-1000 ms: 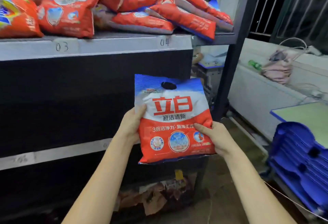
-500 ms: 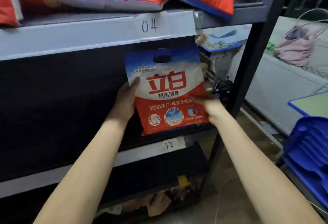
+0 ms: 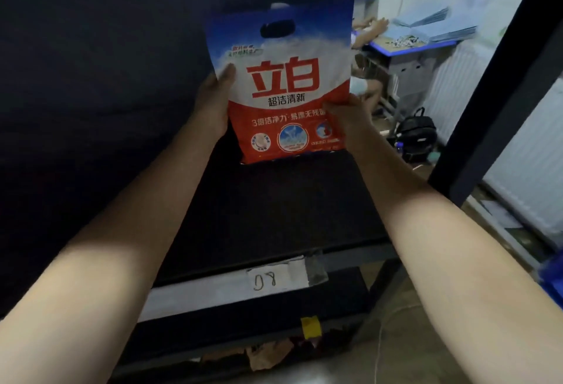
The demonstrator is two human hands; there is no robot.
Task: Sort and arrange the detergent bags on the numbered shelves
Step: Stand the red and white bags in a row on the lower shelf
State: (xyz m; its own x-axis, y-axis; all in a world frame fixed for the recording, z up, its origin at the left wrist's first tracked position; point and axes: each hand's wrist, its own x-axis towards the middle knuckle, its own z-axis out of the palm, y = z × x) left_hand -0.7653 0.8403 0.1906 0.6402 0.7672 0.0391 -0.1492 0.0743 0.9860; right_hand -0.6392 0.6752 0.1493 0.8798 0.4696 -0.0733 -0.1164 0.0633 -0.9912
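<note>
Standing upright on dark shelf [image 3: 274, 216] w/ label 08 [image 3: 265, 280]: detergent bag [image 3: 280, 91], gripped at both sides by left hand [image 3: 214, 106] & right hand [image 3: 347, 118], fingers curled round edges.

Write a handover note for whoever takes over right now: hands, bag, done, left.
Left hand: grips the bag's left edge.
Right hand: grips its lower right corner.
Bag: upright, front facing the camera, bottom edge at or just above the dark shelf labelled 08; contact unclear.
Done: bag brought to shelf 08.
Left: set it down, let go. No other bags in view.
</note>
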